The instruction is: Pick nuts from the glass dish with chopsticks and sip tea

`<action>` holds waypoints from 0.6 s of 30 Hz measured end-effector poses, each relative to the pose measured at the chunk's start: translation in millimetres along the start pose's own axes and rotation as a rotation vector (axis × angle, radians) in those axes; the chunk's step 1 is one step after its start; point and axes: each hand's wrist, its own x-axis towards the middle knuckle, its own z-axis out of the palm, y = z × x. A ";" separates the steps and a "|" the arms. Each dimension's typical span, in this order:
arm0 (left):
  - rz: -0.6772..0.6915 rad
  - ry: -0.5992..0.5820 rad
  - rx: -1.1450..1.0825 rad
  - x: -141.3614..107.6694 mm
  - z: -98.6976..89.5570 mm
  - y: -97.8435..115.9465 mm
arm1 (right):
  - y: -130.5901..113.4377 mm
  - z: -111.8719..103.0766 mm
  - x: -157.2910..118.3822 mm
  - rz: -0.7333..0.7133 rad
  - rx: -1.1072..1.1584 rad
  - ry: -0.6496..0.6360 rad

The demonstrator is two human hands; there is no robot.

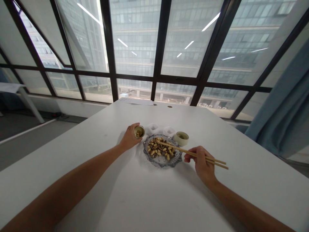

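Note:
My left hand (129,138) is wrapped round a small green cup (142,132), tilted toward me, with several pale nuts (138,133) inside. In my right hand (202,163) is a pair of wooden chopsticks (185,151), their tips over the heap in a clear glass plate (161,161). The heap mixes pale nuts (168,157) with dark striped seeds (156,149). Whether the tips pinch a nut, I cannot tell. A second green cup (181,139) stands upright at the plate's right rim.
Two white containers (153,128) stand just behind the plate. White papers (136,101) lie at the far edge of the white table (135,196), near a round hole (170,106). Windows rise beyond it, and a blue curtain (277,109) hangs at right.

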 end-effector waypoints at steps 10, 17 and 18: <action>-0.091 -0.072 0.067 0.1 -2.3 9.3 | -11.1 -2.2 4.6 0.005 -0.044 0.021; -0.078 -0.106 0.093 0.7 3.6 4.5 | -42.0 23.5 28.9 -0.446 -0.352 -0.266; -0.073 -0.106 0.092 0.7 3.8 4.0 | -44.0 34.2 34.8 -0.470 -0.371 -0.305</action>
